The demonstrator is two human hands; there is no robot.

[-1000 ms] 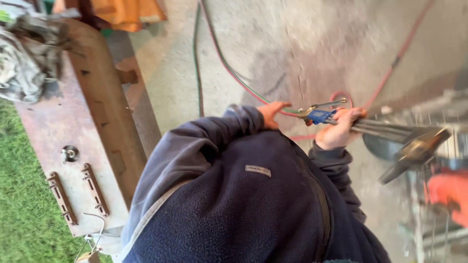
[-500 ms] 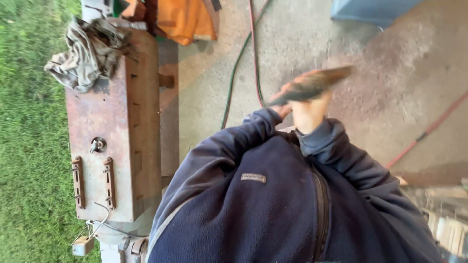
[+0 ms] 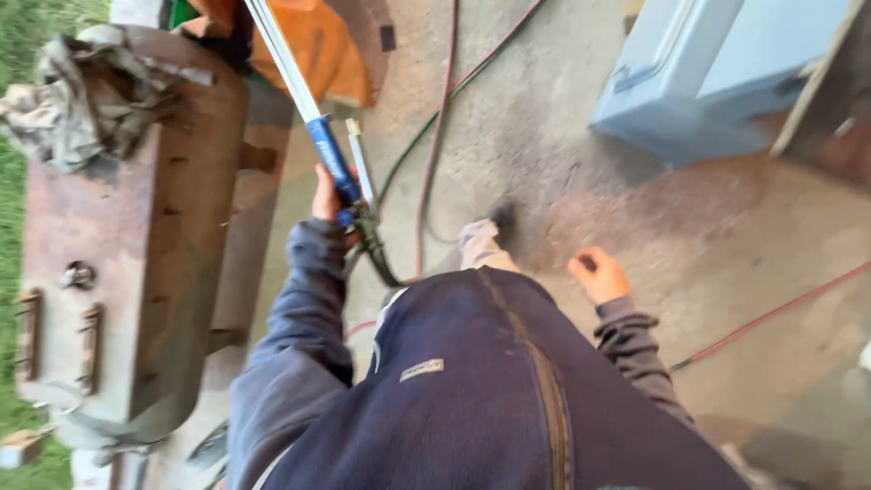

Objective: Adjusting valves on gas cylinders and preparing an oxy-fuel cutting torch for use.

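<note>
My left hand point(image 3: 327, 195) grips the blue handle of a cutting torch point(image 3: 331, 163). Its long silver tubes point(image 3: 272, 45) point up and to the left, past the top edge of the view. Dark hoses point(image 3: 376, 254) hang from the torch's base below my hand. My right hand point(image 3: 599, 272) hangs apart at my side above the concrete floor, fingers loosely curled, holding nothing. My dark blue fleece jacket point(image 3: 472, 399) fills the lower middle, and one shoe point(image 3: 481, 240) shows on the floor in front of it.
A rusty metal workbench point(image 3: 136, 254) stands at the left with a grey rag point(image 3: 82, 100) on its far end, and grass lies beyond it. Red and green hoses point(image 3: 440, 118) cross the floor. A light blue box point(image 3: 726, 73) sits top right. Another red hose point(image 3: 771, 313) runs at the right.
My right hand has let go of the torch and dropped to my side. My left hand now holds it alone, pointing up and left. The view has swung toward the workbench.
</note>
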